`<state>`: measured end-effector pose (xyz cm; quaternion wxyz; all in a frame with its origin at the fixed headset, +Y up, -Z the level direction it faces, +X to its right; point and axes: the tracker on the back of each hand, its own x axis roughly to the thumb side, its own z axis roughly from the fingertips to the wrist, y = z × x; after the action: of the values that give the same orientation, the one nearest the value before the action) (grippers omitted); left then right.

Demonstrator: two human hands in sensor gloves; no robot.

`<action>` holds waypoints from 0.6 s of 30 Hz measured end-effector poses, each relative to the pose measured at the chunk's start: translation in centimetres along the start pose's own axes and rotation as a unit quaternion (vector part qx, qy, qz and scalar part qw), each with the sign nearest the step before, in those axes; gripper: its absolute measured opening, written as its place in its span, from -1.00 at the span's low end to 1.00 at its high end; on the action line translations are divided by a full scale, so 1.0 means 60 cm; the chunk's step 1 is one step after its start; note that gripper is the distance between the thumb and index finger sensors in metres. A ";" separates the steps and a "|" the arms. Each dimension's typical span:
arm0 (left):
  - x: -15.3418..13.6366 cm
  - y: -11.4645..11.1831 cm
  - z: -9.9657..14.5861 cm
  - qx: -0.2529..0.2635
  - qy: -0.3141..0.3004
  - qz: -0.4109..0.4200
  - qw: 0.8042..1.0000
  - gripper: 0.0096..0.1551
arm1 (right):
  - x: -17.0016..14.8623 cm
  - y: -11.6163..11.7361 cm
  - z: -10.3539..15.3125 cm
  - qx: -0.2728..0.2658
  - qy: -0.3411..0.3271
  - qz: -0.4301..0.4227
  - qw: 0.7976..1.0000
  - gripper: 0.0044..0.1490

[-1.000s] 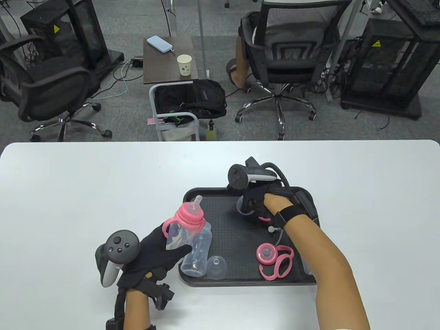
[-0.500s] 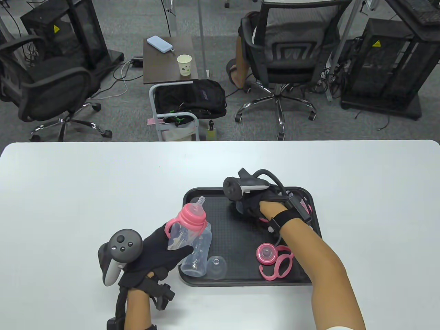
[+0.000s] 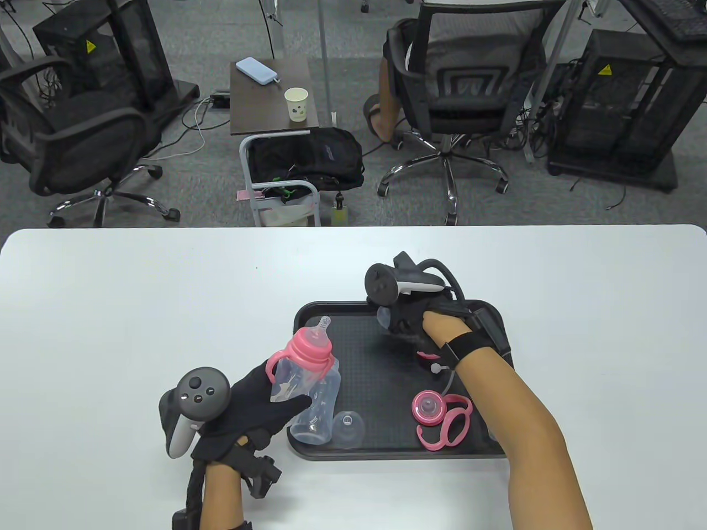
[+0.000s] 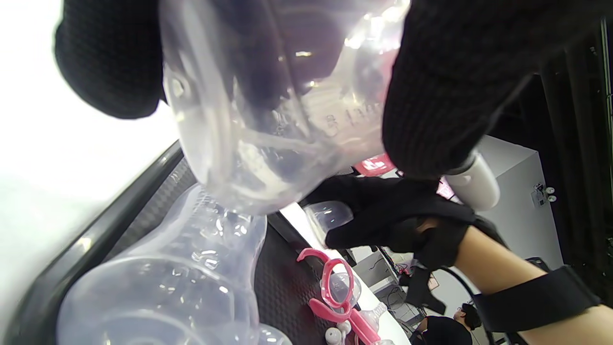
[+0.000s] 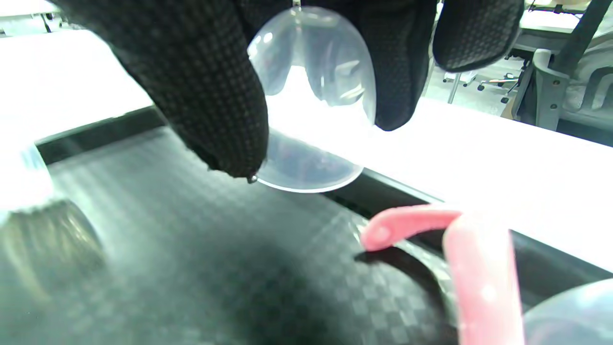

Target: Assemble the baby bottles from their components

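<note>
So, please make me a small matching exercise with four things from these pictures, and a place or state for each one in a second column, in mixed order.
Things:
1. bottle with pink collar
2. clear cap
3. empty bottle
4. pink handle ring

Places or states:
a. lying on the tray, untouched
b. held by the right hand
c. lying at the tray's left edge
d. held tilted by the left hand

Pairs: 1-d, 2-b, 3-c, 4-a
</note>
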<state>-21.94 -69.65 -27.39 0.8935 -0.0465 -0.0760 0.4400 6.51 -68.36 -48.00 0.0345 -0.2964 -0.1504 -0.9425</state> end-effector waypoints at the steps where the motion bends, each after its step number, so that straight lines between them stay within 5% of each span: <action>1: 0.000 0.000 0.000 -0.001 0.000 0.000 1.000 0.14 | 0.000 -0.008 0.006 -0.005 -0.003 -0.004 1.000 -0.03; 9: 0.006 -0.008 -0.002 -0.014 -0.006 -0.004 1.000 0.14 | 0.019 -0.085 0.087 -0.050 -0.041 -0.079 0.995 -0.03; 18: 0.009 -0.015 -0.003 -0.024 -0.008 -0.006 1.000 0.13 | 0.037 -0.128 0.157 -0.059 -0.090 -0.188 0.976 -0.03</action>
<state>-20.89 -69.76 -27.41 0.8941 -0.0637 -0.0943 0.4331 8.65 -58.10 -41.41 -0.1742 -0.3481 -0.1500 -0.9088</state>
